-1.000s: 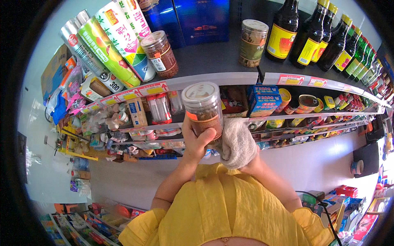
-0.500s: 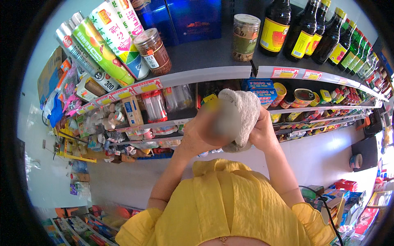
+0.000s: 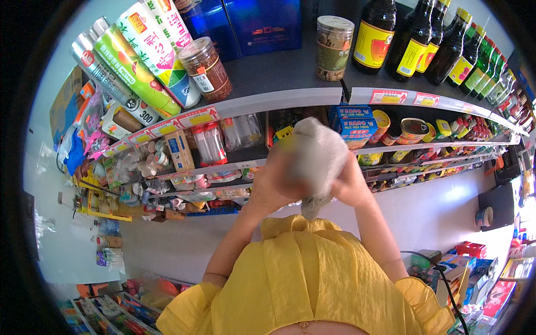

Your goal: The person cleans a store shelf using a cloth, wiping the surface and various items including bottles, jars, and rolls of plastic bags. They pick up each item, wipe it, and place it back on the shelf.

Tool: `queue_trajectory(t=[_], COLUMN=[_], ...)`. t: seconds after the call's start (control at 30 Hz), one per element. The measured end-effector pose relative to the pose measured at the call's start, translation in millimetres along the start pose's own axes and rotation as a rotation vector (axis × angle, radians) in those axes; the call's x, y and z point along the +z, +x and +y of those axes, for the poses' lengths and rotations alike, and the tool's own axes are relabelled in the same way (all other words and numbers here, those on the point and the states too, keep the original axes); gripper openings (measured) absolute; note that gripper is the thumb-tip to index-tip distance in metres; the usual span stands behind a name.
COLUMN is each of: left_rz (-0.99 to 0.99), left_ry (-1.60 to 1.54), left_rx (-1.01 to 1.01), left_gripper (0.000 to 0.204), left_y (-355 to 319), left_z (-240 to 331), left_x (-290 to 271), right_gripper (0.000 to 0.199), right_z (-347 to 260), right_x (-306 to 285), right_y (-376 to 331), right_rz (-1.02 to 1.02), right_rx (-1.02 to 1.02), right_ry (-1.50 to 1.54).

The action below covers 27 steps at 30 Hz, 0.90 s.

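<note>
In front of my chest, both hands come together at a light grey cloth (image 3: 326, 153). My right hand (image 3: 353, 181) is closed on the cloth's right side, its fingers bent into the fabric. My left hand (image 3: 265, 187) is curled on the other side, close against the cloth. A blurred patch covers its fingers and whatever they hold, so that thing cannot be made out. One end of the cloth hangs below my hands, over my yellow top.
On the upper shelf (image 3: 268, 72) stand a jar of red-brown contents (image 3: 206, 70), a jar with a green label (image 3: 334, 50), dark bottles (image 3: 374, 42) and leaning rolls (image 3: 137, 67). Blue boxes (image 3: 353, 125) and tins (image 3: 413, 129) fill the shelf below, just beyond my hands.
The cloth has shifted and been refolded, with its lower end now hanging further down. My right hand has moved slightly left and lower around it. My left hand stays nearly in place.
</note>
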<state>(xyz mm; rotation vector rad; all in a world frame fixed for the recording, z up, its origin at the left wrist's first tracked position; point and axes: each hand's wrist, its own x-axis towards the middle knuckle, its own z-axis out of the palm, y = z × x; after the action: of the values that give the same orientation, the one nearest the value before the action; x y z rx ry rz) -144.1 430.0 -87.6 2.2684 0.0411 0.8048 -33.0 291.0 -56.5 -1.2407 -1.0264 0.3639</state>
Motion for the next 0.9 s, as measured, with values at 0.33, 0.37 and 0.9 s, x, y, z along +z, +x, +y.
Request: queue_trajectory(t=[0.33,0.37,0.9], left_rz=[-0.032,-0.016,0.007], left_ry=[0.142,0.091,-0.744], left_rx=[0.152,0.119,-0.530], left_gripper=[0.072,0.071,0.053], left_y=[7.6,3.7,-25.3], left_z=[13.0,10.7,-19.5], left_x=[-0.2,5.5,53.7], right_gripper=[0.028,0.028,0.028], right_z=[7.4,11.8,50.5], right_x=[-9.0,-9.9,9.9], right_y=[25.3,26.8,-3.6], right_rz=[0.074,0.087,0.620], right_rx=[0.181,0.178,-0.028], right_ry=[-0.229,-0.168,0.261])
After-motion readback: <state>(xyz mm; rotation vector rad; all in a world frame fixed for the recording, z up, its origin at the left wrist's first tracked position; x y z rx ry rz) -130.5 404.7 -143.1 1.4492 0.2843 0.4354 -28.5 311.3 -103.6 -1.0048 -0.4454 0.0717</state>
